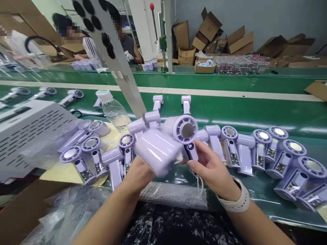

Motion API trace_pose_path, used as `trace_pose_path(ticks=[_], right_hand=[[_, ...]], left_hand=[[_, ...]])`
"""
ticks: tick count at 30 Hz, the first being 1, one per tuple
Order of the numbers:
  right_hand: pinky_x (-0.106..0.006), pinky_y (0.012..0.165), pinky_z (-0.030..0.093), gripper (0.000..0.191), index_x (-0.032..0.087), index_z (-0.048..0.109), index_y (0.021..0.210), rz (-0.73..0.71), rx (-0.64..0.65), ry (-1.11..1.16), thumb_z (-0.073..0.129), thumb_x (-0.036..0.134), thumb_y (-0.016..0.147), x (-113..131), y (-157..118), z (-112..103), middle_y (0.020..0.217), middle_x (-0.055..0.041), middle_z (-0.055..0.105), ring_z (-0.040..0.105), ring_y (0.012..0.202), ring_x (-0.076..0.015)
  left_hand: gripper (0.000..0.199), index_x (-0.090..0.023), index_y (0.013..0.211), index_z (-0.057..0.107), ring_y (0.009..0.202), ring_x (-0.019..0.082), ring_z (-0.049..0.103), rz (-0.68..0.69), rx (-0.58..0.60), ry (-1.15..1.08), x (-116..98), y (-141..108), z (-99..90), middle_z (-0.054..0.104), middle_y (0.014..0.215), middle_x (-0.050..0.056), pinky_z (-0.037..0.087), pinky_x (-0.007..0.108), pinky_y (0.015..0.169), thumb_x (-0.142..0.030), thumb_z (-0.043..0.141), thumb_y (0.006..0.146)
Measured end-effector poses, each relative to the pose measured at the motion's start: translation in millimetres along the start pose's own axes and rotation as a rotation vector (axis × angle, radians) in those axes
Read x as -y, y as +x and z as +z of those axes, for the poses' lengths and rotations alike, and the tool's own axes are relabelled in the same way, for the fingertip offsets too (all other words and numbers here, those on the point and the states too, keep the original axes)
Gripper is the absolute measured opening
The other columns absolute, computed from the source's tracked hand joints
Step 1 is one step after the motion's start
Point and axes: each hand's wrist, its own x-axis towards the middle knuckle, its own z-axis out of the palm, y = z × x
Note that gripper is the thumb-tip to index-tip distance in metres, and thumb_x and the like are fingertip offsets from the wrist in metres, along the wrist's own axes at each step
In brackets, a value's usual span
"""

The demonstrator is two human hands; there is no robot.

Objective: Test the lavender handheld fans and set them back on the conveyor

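Observation:
My right hand (213, 170) is closed around the dark-fronted handle of a lavender handheld fan (168, 126). The fan's round grille with a silver centre faces me, a small lit display shows on the handle, and a white strap loop (201, 187) hangs below. My left hand (140, 173) grips a second lavender handheld fan (157, 149), blurred by motion and tilted in front of the first; its fingers are mostly hidden behind it. More lavender fans (231, 149) stand on both sides, several with circuit boards showing in their open handles.
A clear water bottle (114, 110) stands behind the left fans, beside a slanted metal post (127, 81). At left are a grey vented box (38, 132) and a carton (28, 207) with plastic bags. A green conveyor (230, 109) runs across; two people work beyond it.

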Motion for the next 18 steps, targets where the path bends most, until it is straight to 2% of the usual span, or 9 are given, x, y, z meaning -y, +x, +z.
trace_pose_path(ticks=[1,3,7,11,14,18], right_hand=[[-0.051,0.112,0.047,0.053,0.028,0.061,0.134,0.014,-0.045,0.012,0.081,0.036,0.085,2,-1,-5,0.142,-0.0088,0.063,0.059,0.13,-0.0311],[-0.049,0.109,0.049,0.047,0.028,0.062,0.128,0.027,-0.132,0.063,0.079,0.035,0.086,5,-5,-14,0.136,-0.0074,0.066,0.062,0.123,-0.029],[-0.043,0.101,0.053,0.037,0.028,0.063,0.122,0.024,-0.213,0.194,0.072,0.035,0.088,7,-10,-22,0.123,-0.0051,0.068,0.064,0.108,-0.0236],[-0.031,0.08,0.056,0.028,0.026,0.066,0.113,0.05,-0.2,0.217,0.075,0.033,0.087,1,-7,-19,0.107,-0.0026,0.069,0.064,0.089,-0.0172],[-0.03,0.081,0.055,0.029,0.027,0.065,0.115,0.001,-0.192,0.197,0.076,0.034,0.089,-3,-4,-14,0.111,-0.0029,0.068,0.064,0.091,-0.0166],[-0.031,0.078,0.057,0.028,0.026,0.065,0.114,0.004,-0.116,0.212,0.076,0.037,0.09,-1,-3,-9,0.11,-0.0034,0.066,0.064,0.087,-0.0166]], left_hand=[[0.056,-0.025,0.116,0.07,0.092,0.023,0.068,-0.004,-0.02,-0.037,2,3,1.8,0.073,0.095,0.004,0.057,0.038,0.088,-0.059,0.083,0.073],[0.056,-0.027,0.121,0.066,0.082,0.019,0.066,-0.056,-0.016,-0.123,3,7,7.3,0.069,0.09,0.002,0.058,0.036,0.082,-0.061,0.078,0.078],[0.068,-0.026,0.127,0.058,0.085,0.017,0.064,-0.115,0.076,-0.163,5,6,21.1,0.064,0.098,0.001,0.056,0.032,0.079,-0.031,0.091,0.068],[0.058,-0.024,0.124,0.055,0.08,0.015,0.062,-0.116,0.092,-0.172,7,3,30.5,0.06,0.094,0.001,0.055,0.03,0.073,-0.027,0.084,0.074],[0.052,-0.024,0.119,0.054,0.077,0.014,0.061,-0.033,0.064,-0.127,3,2,26.3,0.059,0.091,0.0,0.054,0.028,0.068,-0.028,0.083,0.076],[0.049,-0.024,0.119,0.054,0.075,0.016,0.064,0.108,0.044,-0.031,-15,-2,6.0,0.06,0.092,0.0,0.057,0.031,0.067,-0.028,0.081,0.078]])
